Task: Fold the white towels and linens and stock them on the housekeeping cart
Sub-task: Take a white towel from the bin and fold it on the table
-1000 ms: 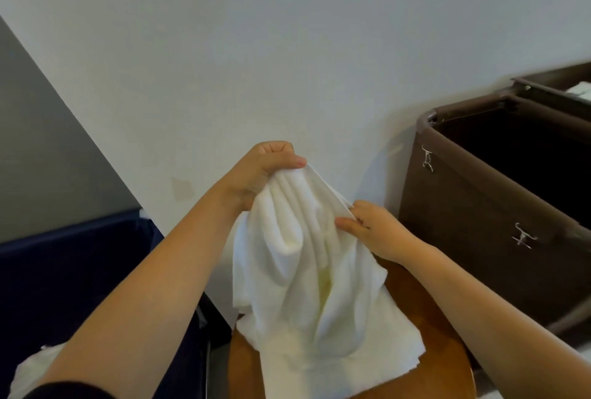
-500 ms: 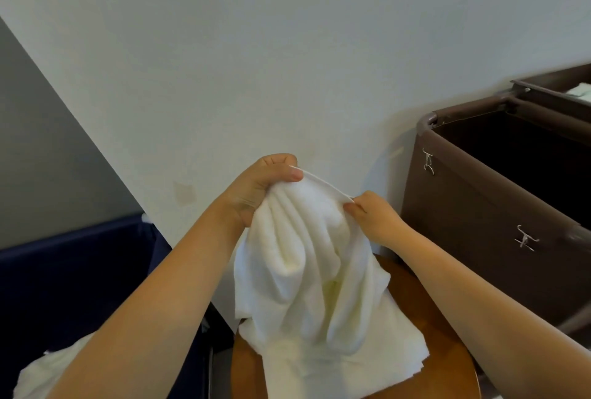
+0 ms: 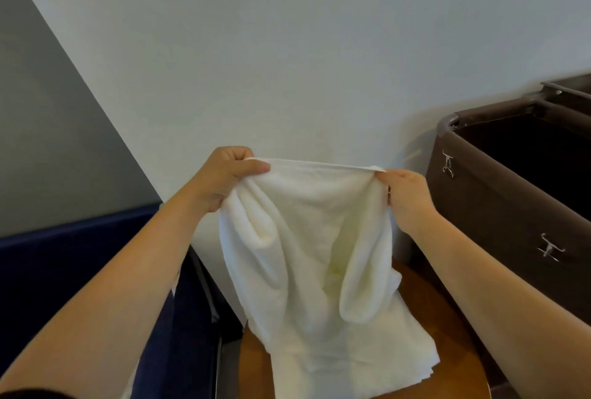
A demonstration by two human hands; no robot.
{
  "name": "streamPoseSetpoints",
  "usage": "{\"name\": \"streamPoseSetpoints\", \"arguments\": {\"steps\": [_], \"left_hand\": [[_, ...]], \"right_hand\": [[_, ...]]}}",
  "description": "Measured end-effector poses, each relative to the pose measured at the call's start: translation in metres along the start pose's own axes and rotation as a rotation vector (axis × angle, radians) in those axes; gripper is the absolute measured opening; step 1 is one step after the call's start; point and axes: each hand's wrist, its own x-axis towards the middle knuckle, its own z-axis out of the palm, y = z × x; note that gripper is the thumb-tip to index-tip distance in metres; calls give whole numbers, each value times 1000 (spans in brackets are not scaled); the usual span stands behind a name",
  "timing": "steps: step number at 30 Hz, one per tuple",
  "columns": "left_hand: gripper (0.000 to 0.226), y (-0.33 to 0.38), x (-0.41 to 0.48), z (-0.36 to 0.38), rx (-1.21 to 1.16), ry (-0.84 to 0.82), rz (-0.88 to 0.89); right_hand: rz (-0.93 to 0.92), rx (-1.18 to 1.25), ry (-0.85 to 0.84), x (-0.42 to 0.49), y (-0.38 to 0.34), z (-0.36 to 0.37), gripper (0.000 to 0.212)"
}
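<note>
The white towel [image 3: 307,238] was a bunched bundle half a second ago, with both hands close together at its top. Now its upper edge is pulled out straight between them, and the cloth hangs in loose vertical folds. Its lower end lies on the round wooden table [image 3: 441,318], near the middle of the scene. Layered edges show there, but I cannot tell whether they are a separate piece.

The left hand [image 3: 224,178] has moved left and grips the top left corner, fingers [image 3: 233,155] curled and the thumb pressed over the hem. The right hand [image 3: 406,197] has moved right and pinches the top right corner between thumb and fingers.

A navy bin [image 3: 64,270] stands on the left, its inside mostly hidden by the left arm. A brown bin [image 3: 499,206] stands on the right. Its inside is dark, so its contents cannot be told. A second brown bin [image 3: 569,88] shows only its rim, farther right.

Counted: one towel held, one table, one navy bin, two brown bins and two metal clips [image 3: 447,163] on the nearer brown bin's side.
</note>
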Motion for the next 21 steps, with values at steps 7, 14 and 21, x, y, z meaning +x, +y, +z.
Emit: {"name": "streamPoseSetpoints", "arguments": {"steps": [7, 14, 21], "left_hand": [[37, -15, 9, -26, 826, 312, 264], [36, -49, 9, -28, 1011, 387, 266], [31, -59, 8, -25, 968, 382, 120]], "right_hand": [[-279, -299, -127, -16, -29, 2, 41], [-515, -591, -189, -28, -42, 9, 39], [-509, -885, -210, -21, -24, 6, 44]]}}
